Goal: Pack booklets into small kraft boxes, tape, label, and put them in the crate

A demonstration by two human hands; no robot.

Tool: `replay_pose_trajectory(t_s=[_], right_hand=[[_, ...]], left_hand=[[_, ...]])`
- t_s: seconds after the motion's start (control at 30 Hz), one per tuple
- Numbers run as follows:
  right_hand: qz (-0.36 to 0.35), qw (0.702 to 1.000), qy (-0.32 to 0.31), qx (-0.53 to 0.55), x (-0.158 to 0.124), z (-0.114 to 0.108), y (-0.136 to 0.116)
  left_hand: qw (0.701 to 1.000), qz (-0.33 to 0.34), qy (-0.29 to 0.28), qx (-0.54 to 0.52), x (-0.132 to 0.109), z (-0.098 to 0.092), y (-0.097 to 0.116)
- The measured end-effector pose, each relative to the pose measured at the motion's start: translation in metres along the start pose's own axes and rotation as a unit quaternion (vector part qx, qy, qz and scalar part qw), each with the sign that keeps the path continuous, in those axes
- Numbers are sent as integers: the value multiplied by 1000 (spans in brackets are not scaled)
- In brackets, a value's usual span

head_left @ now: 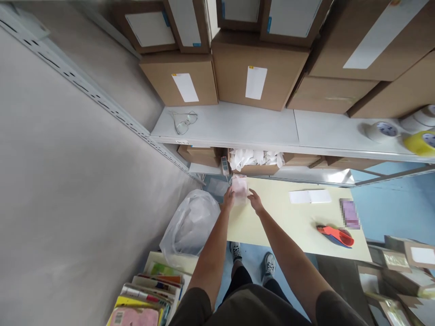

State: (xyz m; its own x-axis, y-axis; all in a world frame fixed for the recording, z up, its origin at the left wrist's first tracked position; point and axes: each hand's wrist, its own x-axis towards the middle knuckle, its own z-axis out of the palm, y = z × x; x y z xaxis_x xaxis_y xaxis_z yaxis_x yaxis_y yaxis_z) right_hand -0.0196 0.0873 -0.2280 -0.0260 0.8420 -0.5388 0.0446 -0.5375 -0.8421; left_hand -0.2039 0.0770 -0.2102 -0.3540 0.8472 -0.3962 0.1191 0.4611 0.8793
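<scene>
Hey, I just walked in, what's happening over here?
A person is handling a small pale-pink packet at the left end of a cream table. The left hand holds its left side; the right hand is at its right edge, its grip unclear. Farther right on the table lie a white booklet and a red-orange object.

A pale yellow table [272, 222], on it an open white booklet [310, 196], a red and dark-blue object [340, 236], a blurred purple item [350, 213], behind it a white shelf [238, 124], on this shelf a pair of eyeglasses [183, 127], brown cartons [231, 81], rolls of tape [385, 130]
</scene>
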Motion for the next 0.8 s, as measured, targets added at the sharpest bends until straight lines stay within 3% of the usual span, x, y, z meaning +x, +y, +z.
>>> replay_pose_trajectory(t_s=[0.17,0.33,0.47,0.6,0.8], right_hand=[[-48,998,37,-22,-40,-22,-12],[-90,995,-29,-31,-85,-43,-20],[-133,981,-120,-67,-125,-53,-22],[-179,946,-241,-119,-169,-50,-22],[-173,892,-393,-141,-259,0,-2]], left_hand=[[999,28,35,-13,-43,-18,9],[995,26,78,-50,-121,-30,8],[984,35,158,-74,-205,-37,2],[963,26,251,-98,-299,-49,-11],[914,-25,381,-139,-448,-96,-44]])
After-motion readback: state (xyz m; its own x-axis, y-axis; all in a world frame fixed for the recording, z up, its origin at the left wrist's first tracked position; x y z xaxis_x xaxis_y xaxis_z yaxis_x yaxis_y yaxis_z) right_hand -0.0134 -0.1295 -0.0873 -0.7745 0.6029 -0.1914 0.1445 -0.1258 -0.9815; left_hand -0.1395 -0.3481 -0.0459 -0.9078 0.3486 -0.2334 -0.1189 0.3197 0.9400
